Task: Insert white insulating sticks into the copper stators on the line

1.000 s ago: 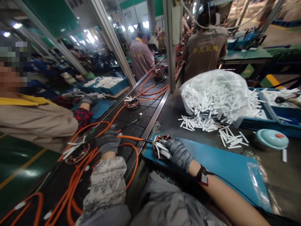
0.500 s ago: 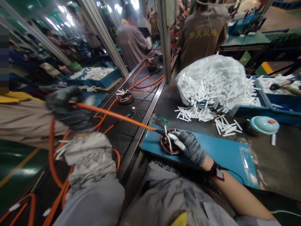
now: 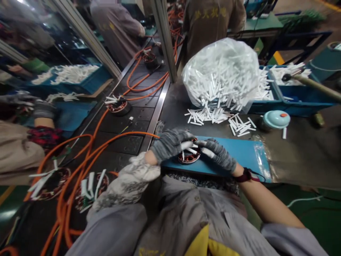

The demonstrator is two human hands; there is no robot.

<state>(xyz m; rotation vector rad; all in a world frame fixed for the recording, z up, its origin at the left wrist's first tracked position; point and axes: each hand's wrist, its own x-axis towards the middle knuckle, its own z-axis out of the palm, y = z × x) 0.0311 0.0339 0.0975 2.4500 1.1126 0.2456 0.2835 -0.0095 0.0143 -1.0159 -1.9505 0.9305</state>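
A round copper-wound coil ring [image 3: 188, 157] with white sleeves on it lies on the blue mat [image 3: 237, 151] in front of me. My left hand [image 3: 173, 144], in a grey glove, reaches over its left side, fingers bent around something I cannot make out. My right hand [image 3: 220, 154], gloved too, is at the ring's right edge, fingertips pressed together near the white sleeves. Whether a sleeve or wire is between them is hidden. An orange cable [image 3: 133, 133] runs from the left to my left hand.
Loose white sleeves [image 3: 241, 125], a plastic bag of them [image 3: 221, 76] and blue bins [image 3: 293, 103] lie beyond the mat. Coil rings stand on the conveyor [image 3: 133, 124] at left. A co-worker's gloved hand [image 3: 44, 109] is at far left. A light-blue lidded cup [image 3: 275, 119] stands right.
My left hand has come from the far left to the ring and no longer holds the orange cable stretched out. The view has shifted, showing more coil rings at lower left.
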